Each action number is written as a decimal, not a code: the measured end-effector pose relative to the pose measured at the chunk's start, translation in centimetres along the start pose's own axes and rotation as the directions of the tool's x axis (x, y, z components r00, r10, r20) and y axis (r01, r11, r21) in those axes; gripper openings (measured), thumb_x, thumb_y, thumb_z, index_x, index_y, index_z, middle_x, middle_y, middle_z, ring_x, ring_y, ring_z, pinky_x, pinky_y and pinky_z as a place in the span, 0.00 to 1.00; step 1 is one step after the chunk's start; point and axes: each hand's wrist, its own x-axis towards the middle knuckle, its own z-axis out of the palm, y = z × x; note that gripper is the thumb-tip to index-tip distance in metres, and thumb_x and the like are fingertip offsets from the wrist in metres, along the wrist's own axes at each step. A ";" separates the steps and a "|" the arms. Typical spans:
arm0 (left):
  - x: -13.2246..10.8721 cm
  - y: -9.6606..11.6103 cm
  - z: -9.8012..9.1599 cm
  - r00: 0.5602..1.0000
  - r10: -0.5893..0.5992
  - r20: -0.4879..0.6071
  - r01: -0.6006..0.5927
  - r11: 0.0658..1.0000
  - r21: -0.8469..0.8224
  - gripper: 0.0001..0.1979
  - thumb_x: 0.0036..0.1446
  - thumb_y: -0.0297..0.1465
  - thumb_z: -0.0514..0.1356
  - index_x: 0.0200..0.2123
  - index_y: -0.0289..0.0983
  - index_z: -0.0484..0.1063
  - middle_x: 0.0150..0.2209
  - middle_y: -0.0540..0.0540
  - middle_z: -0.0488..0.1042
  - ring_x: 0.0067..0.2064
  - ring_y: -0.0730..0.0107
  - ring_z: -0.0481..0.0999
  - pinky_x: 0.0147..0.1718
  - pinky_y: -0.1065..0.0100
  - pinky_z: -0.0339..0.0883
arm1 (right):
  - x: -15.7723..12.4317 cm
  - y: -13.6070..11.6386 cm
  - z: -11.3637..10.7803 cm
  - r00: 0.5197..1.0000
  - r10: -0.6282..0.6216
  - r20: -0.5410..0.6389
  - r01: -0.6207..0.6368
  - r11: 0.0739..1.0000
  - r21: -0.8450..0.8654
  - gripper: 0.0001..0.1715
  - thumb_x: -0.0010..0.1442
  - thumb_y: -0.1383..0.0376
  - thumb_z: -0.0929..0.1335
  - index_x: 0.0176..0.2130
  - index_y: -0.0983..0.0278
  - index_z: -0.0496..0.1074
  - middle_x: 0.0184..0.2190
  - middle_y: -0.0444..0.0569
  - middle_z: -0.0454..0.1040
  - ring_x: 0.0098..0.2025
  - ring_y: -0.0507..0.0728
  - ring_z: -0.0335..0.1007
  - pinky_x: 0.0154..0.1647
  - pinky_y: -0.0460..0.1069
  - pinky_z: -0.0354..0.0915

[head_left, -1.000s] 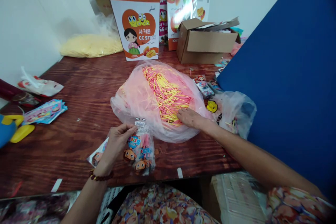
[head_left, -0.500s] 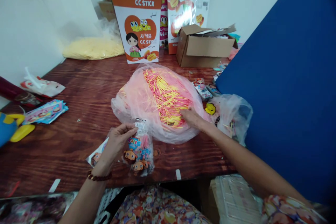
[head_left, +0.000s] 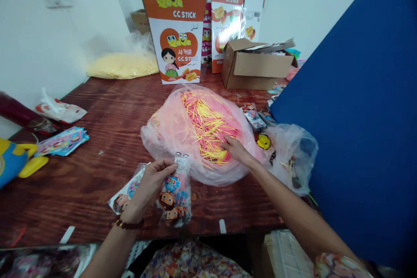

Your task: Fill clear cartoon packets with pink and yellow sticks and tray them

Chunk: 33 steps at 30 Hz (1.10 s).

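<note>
My left hand point(head_left: 159, 171) pinches the top edge of a clear printed packet point(head_left: 176, 200) with cartoon faces and pinkish contents. Another such packet point(head_left: 125, 195) lies on the table, partly under that hand and wrist. Thin pink and yellow sticks point(head_left: 208, 117) fill a large pinkish plastic bag point(head_left: 169, 121), opened at the top. Reaching in from the right, my right hand point(head_left: 236, 147) has its fingers bent together on the sticks at the bag's near right side. Which sticks lie between the fingertips is hard to see.
Behind the bag stand a tall CC Stick carton point(head_left: 176, 47) and an open cardboard box point(head_left: 257, 67). A blue panel point(head_left: 352, 117) bounds the right side, with a clear plastic bag point(head_left: 296, 152) beside it. Printed sachets point(head_left: 65, 141) and a tissue pack point(head_left: 63, 110) lie left.
My right hand stays among the sticks, its fingers slightly shifted. My left hand keeps its pinch on the packet. The whole view has shifted a little, so everything appears lower and slightly further right.
</note>
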 end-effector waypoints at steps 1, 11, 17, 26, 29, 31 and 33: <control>0.0 -0.1 0.0 1.000 -0.001 0.004 0.001 1.000 0.000 0.15 0.39 0.36 0.75 0.27 0.34 0.77 0.23 0.52 0.73 0.23 0.78 0.68 0.22 0.76 0.63 | 0.1 0.0 0.3 1.000 0.013 -0.023 -0.012 0.998 0.061 0.07 0.54 0.60 0.64 0.28 0.60 0.60 0.21 0.39 0.65 0.25 0.53 0.62 0.30 0.48 0.58; 0.2 0.2 -0.4 1.000 0.017 0.019 -0.017 1.000 0.008 0.14 0.42 0.36 0.74 0.27 0.34 0.75 0.22 0.53 0.71 0.23 0.79 0.66 0.23 0.76 0.62 | -1.1 -1.1 2.3 0.992 0.095 -0.083 -0.041 0.865 0.500 0.22 0.48 0.50 0.70 0.36 0.61 0.64 0.26 0.41 0.69 0.26 0.51 0.63 0.29 0.48 0.62; 0.1 0.7 0.2 0.994 0.082 0.066 -0.092 0.983 0.160 0.12 0.47 0.38 0.70 0.28 0.35 0.77 0.25 0.50 0.73 0.26 0.74 0.69 0.26 0.73 0.62 | -2.3 -2.7 2.6 0.994 0.100 -0.041 -0.054 0.787 0.614 0.22 0.46 0.52 0.74 0.36 0.61 0.66 0.31 0.43 0.72 0.28 0.51 0.64 0.32 0.48 0.63; 0.6 2.7 4.6 0.925 0.233 0.300 -0.323 0.899 0.296 0.06 0.49 0.33 0.68 0.29 0.37 0.80 0.33 0.47 0.78 0.35 0.69 0.73 0.35 0.71 0.66 | -4.1 -4.5 2.7 0.985 -0.089 -0.145 0.116 0.975 0.188 0.09 0.63 0.57 0.63 0.35 0.60 0.63 0.33 0.46 0.71 0.35 0.56 0.67 0.37 0.49 0.64; 1.2 3.2 7.2 0.929 0.193 0.314 -0.267 0.940 0.213 0.06 0.45 0.32 0.70 0.28 0.37 0.81 0.41 0.44 0.80 0.39 0.66 0.76 0.38 0.69 0.69 | -4.5 -4.7 2.6 0.959 -0.226 -0.170 0.232 0.973 0.015 0.07 0.65 0.62 0.59 0.37 0.60 0.64 0.35 0.48 0.70 0.37 0.57 0.66 0.39 0.50 0.64; 1.7 3.3 8.6 0.939 0.159 0.305 -0.226 0.953 0.201 0.08 0.42 0.33 0.72 0.27 0.36 0.81 0.36 0.45 0.81 0.35 0.67 0.76 0.35 0.69 0.69 | -4.7 -4.6 2.5 0.940 -0.301 -0.161 0.292 0.953 -0.075 0.09 0.64 0.65 0.58 0.38 0.61 0.66 0.35 0.50 0.70 0.38 0.58 0.66 0.40 0.51 0.64; 2.3 3.3 9.6 0.949 0.113 0.294 -0.175 0.965 0.195 0.11 0.39 0.34 0.73 0.27 0.35 0.81 0.29 0.47 0.79 0.30 0.69 0.74 0.31 0.70 0.68 | -4.7 -4.4 2.5 0.925 -0.349 -0.147 0.334 0.935 -0.118 0.12 0.65 0.67 0.57 0.40 0.61 0.67 0.35 0.51 0.70 0.39 0.58 0.66 0.41 0.51 0.64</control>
